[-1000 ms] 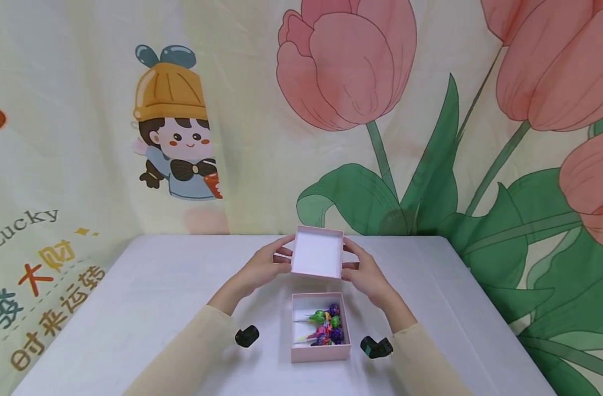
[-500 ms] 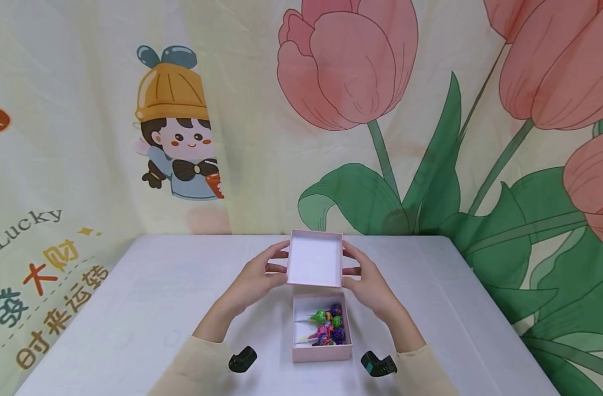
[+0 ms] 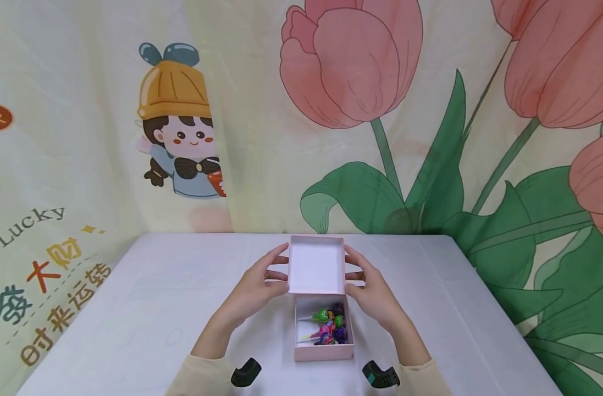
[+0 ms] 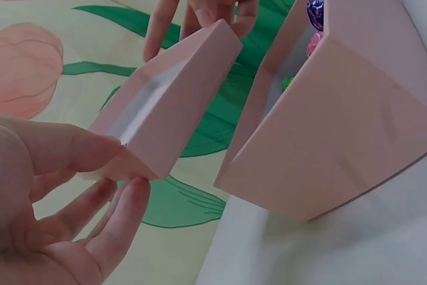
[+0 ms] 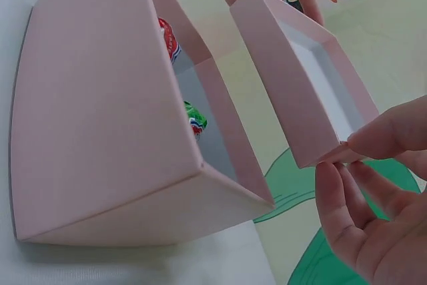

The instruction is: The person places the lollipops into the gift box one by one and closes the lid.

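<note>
Between my two hands is a pink box lid point(image 3: 316, 265), tilted so that its white inside faces me. My left hand point(image 3: 254, 286) pinches its left side with the thumb and fingers, and my right hand point(image 3: 376, 289) pinches its right side. Just in front of the lid, a pink box point(image 3: 324, 353) stands on the table with its top uncovered. Several lollipops point(image 3: 329, 325) in shiny green, pink, red and purple wrappers lie inside it. Both wrist views show the lid point(image 4: 183, 111) raised apart from the box point(image 5: 100, 118).
The box stands on a white-covered table point(image 3: 182, 319). Behind the table hangs a backdrop point(image 3: 252, 137) printed with tulips and a cartoon figure. Black wrist devices point(image 3: 245, 373) sit near both sleeves point(image 3: 202, 377).
Both hands have brought the lid down and nearer to the box, and it now faces me more squarely. The box and lollipops have stayed in place.
</note>
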`<action>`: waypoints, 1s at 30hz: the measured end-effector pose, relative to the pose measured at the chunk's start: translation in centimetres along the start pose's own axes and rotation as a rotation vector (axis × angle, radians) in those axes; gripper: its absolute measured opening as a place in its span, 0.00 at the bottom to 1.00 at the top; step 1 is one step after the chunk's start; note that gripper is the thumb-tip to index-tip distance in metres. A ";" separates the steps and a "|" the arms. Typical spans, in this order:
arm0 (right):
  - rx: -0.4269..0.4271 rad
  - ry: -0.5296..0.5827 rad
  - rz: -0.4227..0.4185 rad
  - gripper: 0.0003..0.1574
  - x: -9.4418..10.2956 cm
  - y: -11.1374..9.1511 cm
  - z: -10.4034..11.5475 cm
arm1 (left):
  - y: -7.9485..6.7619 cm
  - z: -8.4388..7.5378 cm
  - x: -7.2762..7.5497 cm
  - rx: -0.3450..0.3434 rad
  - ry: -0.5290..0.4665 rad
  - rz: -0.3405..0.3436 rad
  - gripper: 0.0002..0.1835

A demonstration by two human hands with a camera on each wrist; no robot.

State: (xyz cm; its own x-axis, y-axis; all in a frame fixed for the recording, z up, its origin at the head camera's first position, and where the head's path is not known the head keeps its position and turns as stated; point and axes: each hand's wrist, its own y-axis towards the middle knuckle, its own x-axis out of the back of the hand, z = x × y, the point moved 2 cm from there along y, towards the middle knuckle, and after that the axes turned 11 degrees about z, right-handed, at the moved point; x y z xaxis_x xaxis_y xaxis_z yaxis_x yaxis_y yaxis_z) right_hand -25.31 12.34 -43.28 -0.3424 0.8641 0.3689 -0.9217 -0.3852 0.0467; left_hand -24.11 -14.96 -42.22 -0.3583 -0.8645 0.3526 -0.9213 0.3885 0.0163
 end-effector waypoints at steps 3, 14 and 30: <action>0.003 -0.004 -0.003 0.53 0.2 -0.3 0.0 | 0.0 -0.1 -0.2 0.006 0.020 0.006 0.46; 0.017 -0.033 -0.011 0.52 1.1 -0.3 -0.1 | 0.7 -0.2 -0.5 0.016 0.055 0.020 0.48; 0.055 -0.086 -0.014 0.52 1.0 0.1 0.6 | 0.5 -0.2 0.3 -0.050 0.120 -0.044 0.40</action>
State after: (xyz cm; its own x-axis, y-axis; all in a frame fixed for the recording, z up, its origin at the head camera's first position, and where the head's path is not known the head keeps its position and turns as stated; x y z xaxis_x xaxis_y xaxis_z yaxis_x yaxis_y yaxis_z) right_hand -25.63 12.95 -42.39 -0.3107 0.8394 0.4460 -0.9140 -0.3926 0.1023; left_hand -24.67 -14.98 -41.93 -0.2944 -0.8380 0.4595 -0.9260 0.3690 0.0797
